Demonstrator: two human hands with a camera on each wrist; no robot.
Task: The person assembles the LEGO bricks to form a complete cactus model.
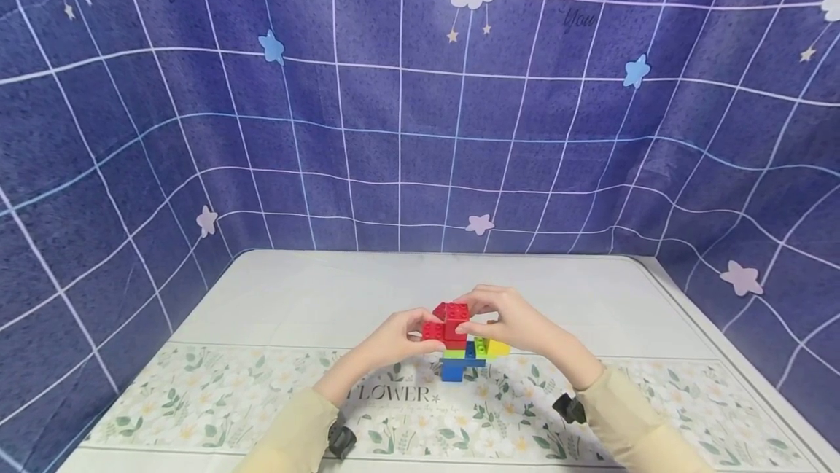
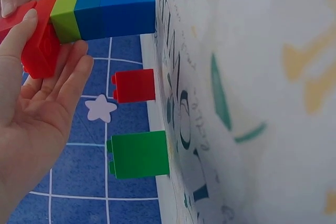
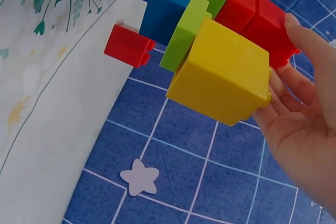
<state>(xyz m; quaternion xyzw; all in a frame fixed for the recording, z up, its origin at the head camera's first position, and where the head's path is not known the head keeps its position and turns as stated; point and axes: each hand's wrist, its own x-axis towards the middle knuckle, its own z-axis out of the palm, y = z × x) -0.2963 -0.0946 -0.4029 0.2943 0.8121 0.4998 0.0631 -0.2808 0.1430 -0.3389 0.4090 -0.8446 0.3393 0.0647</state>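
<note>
Pinching red bricks [image 1: 454, 327] between parted fingers [image 2: 73, 82]

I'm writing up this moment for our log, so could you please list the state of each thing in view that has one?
Left hand: pinching a lower red brick.
Right hand: holding the top red brick.
Brick stack: upright, joined, blue brick at the bottom.
Yellow brick: raised off the table at the stack's side.
Loose red brick: standing apart, studs up.
Green brick: standing apart, studs up.
Patterned curtain: hanging, slightly wavy.
</note>
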